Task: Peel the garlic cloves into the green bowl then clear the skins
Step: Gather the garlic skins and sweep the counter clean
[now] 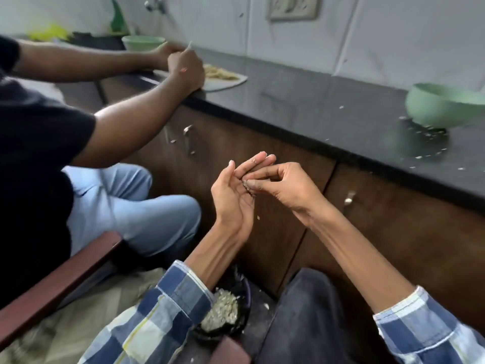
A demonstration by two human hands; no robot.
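My left hand [236,190] is held palm up with straight fingers, in front of the cabinet below the counter. My right hand [278,185] pinches bits of garlic skin [247,185] against the left palm. A small scrap [258,218] falls below the hands. Underneath, between my knees, a black bin bag [223,313] holds a heap of skins. The green bowl [443,106] stands on the dark counter at the right, with loose skin flakes [430,135] around its base.
A second person sits at the left, their hands on the counter by a white cutting board [225,80] and another green bowl [143,43]. Brown cabinet doors with metal handles [187,139] face my knees. A wooden chair arm [60,282] lies at lower left.
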